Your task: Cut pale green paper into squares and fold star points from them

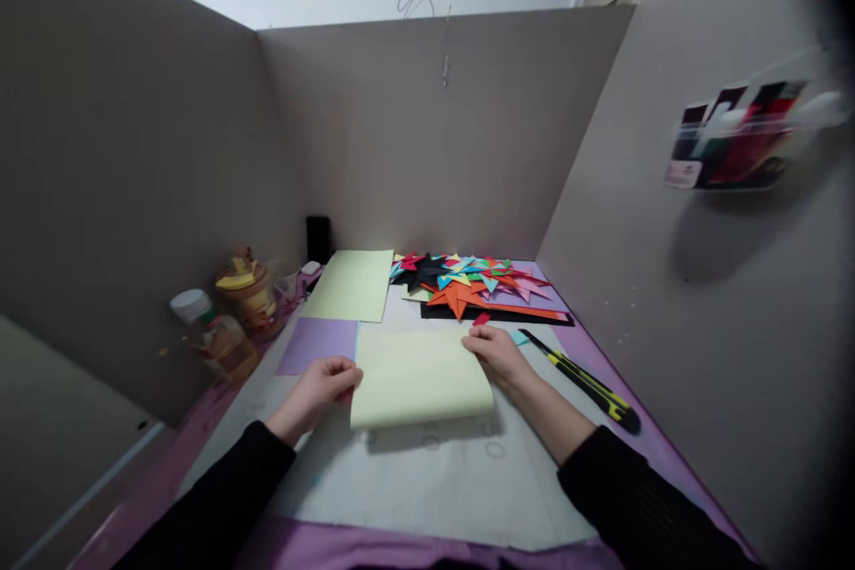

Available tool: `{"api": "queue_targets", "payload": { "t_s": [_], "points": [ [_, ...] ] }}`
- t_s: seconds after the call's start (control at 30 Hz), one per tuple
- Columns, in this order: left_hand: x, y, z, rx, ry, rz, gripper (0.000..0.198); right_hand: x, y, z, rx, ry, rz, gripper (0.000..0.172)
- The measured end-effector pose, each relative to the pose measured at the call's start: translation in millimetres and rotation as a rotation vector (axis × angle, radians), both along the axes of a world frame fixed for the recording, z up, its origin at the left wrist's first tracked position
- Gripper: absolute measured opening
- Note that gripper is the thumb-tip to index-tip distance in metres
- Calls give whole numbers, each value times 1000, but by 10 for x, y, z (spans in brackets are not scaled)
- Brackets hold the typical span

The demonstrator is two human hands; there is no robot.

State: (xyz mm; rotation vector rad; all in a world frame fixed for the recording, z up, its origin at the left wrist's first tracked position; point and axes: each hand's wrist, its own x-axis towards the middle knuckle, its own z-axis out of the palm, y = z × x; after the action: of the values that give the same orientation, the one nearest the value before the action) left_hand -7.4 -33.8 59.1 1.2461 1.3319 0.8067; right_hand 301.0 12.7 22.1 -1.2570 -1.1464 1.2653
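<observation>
A pale yellow sheet of paper lies folded over on the white mat in front of me. My left hand pinches its left edge with fingers closed. At the sheet's far right corner, my right hand presses down, fingers curled on the paper. Both sleeves are black.
A second pale yellow sheet and a lilac sheet lie farther left. A heap of coloured folded paper stars sits at the back right. A black-and-yellow utility knife lies to the right. Bottles and jars stand at left. Grey partition walls enclose the desk.
</observation>
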Motion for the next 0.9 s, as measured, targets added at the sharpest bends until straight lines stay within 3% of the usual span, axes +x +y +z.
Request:
{"api": "queue_targets", "payload": {
  "t_s": [0.17,0.4,0.53,0.7,0.9],
  "points": [
    [-69,-42,-149,10,187,-28,20,-30,82,-28,-75,-250,127,17],
    [30,7,-336,66,537,-60,12,6,143,-239,74,-682,97,11],
    [12,144,-349,129,731,-95,11,-21,236,-294,83,-832,91,8],
    [-32,338,-322,195,805,-78,11,-107,340,-267,67,-967,74,9],
    [-12,376,-355,254,894,-96,11,-136,355,-265,48,-1061,77,10]
  ]
}}
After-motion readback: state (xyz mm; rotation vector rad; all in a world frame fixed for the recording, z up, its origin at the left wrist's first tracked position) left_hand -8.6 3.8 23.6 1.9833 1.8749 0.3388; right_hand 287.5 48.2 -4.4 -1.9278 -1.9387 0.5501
